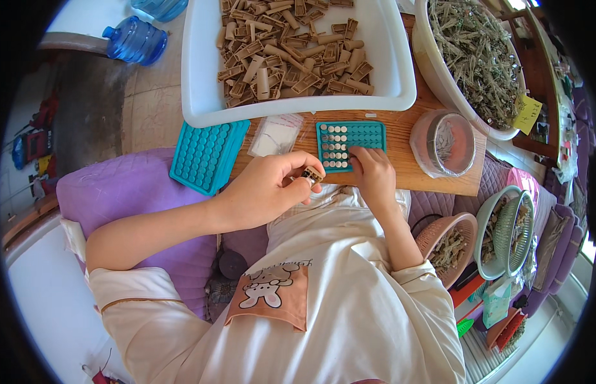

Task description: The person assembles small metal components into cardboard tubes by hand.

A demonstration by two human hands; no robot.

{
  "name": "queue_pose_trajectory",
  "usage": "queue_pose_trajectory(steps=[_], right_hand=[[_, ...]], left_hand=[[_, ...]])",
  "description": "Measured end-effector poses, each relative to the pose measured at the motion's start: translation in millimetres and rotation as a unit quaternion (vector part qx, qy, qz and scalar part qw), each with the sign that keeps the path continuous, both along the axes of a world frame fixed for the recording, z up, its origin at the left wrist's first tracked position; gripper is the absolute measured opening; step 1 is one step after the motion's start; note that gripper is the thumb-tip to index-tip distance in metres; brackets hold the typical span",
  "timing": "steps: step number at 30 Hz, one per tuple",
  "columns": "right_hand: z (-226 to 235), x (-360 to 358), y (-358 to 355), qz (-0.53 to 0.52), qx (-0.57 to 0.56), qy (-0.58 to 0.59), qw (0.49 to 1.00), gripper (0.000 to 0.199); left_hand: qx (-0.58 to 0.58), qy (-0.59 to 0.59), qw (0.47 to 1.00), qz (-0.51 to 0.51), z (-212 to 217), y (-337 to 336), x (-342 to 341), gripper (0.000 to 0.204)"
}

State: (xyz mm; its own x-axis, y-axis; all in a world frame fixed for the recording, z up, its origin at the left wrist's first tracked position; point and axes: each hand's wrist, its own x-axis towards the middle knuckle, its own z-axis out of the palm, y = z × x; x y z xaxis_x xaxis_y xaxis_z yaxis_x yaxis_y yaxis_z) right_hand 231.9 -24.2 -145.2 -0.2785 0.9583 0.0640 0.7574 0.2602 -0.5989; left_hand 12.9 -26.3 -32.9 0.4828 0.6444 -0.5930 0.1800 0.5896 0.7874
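Observation:
My left hand [272, 185] is closed round a small brown plastic part [312, 174], held up between thumb and fingers in front of my lap. My right hand [376, 171] reaches to the near right part of a teal tray [367, 136] with round pockets. Its fingers are curled together at the tray, and whatever is between the tips is hidden. Small silvery discs [334, 138] fill the tray's left columns; the pockets farther right show bare teal.
A white tub [192, 96] of loose brown plastic parts stands beyond the tray. Stacked teal trays [205, 157] and a clear plastic bag [275, 136] lie left. To the right are a clear round container [418, 137] of small pieces and a big basin [432, 70] of wired pieces.

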Motion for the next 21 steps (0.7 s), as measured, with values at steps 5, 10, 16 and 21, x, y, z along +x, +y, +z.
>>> queue_pose_trajectory(steps=[5,10,16,21], right_hand=[[-5,1,3,0.019,0.028,-0.023,0.999,0.014],[26,-15,-5,-0.088,-0.003,0.214,0.973,0.019],[66,-47,-19,-0.003,0.129,0.326,0.937,0.027],[67,-57,-21,0.035,0.174,0.273,0.945,0.027]], left_hand=[[0.014,-0.003,1.000,-0.003,-2,-2,0,0.023],[0.026,-0.013,0.999,0.024,0,-2,0,0.023],[0.056,-0.002,0.998,0.030,1,-5,2,0.026],[0.061,0.010,0.998,0.017,6,-6,2,0.031]])
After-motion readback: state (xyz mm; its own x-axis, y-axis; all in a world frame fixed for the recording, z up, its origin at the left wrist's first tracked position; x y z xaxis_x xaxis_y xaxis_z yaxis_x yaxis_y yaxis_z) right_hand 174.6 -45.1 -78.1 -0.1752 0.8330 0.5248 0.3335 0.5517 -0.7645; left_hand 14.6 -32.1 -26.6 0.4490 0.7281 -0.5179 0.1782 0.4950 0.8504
